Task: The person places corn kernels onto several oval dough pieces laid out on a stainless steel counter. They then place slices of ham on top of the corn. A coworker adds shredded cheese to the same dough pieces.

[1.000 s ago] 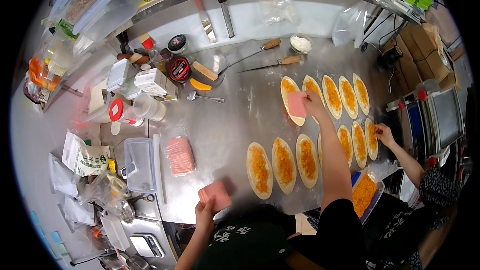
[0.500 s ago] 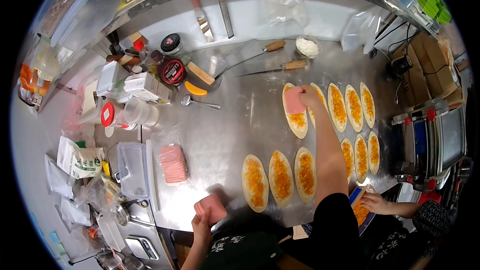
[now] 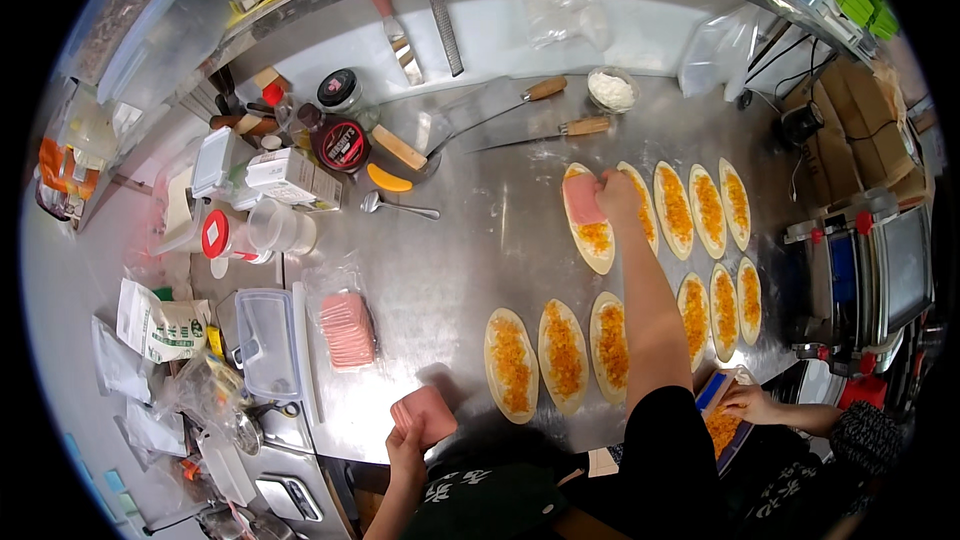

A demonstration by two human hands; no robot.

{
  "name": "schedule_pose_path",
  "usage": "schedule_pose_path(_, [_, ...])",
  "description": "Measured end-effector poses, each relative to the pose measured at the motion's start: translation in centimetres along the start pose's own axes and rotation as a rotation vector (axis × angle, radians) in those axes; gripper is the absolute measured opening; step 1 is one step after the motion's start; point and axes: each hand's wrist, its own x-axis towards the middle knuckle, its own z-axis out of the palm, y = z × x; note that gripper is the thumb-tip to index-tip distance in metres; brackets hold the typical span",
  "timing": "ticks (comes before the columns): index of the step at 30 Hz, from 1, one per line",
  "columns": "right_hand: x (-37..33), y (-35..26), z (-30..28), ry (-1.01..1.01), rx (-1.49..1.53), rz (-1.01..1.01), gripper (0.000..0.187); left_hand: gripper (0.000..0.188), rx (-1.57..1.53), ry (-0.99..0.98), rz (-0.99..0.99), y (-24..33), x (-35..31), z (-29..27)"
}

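So, right hand (image 3: 620,198) pinches one pink ham slice (image 3: 580,200) by its right edge, well up and right of the ham pack (image 3: 347,330). Slice sits over the upper part of a dough oval (image 3: 600,265); can't tell how much touches. Left hand (image 3: 405,447) grips a small ham stack (image 3: 430,416) by its left side, below and right of the pack. Pack itself lies in clear plastic on the metal surface (image 3: 440,280). Other dough ovals (image 3: 519,417), two rows topped with orange shreds (image 3: 565,352), all right of the pack; lower row partly behind the right forearm (image 3: 655,330). Clear plastic box (image 3: 267,345) left of the pack. Metal spoon (image 3: 400,206) above it, slightly right; wooden-handled knife (image 3: 585,126) farther up and right.
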Motion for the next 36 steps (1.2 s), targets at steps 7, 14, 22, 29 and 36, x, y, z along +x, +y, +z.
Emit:
schedule_pose_path(7, [-5.1, -0.9, 0.2, 0.316, -0.143, -0.395, 0.021, 0.031, -0.005, -0.064, 0.026, 0.5, -0.3, 0.5])
schedule_pose_path(14, [-16.2, -6.8, -4.4, 0.330, 0.373, -0.301, 0.018, 0.033, 0.056, -0.286, 0.086, 4.0, 0.0, 4.0])
schedule_pose_path(22, [-30.8, -15.3, -10.6, 0.018, 0.454, -0.567, 0.033, 0.025, 0.141, -0.479, 0.323, 7.0, -0.3, 9.5])
schedule_pose_path(29, [-33.7, -14.8, -9.2, 0.019, 0.488, -0.524, 0.057, 0.024, 0.109, -0.531, 0.354, 6.6, -1.8, 9.6])
schedule_pose_path(36, [-34.8, -15.1, -9.6, 0.050, 0.550, -0.487, 0.059, 0.023, 0.128, -0.561, 0.340, 7.0, -2.3, 8.8])
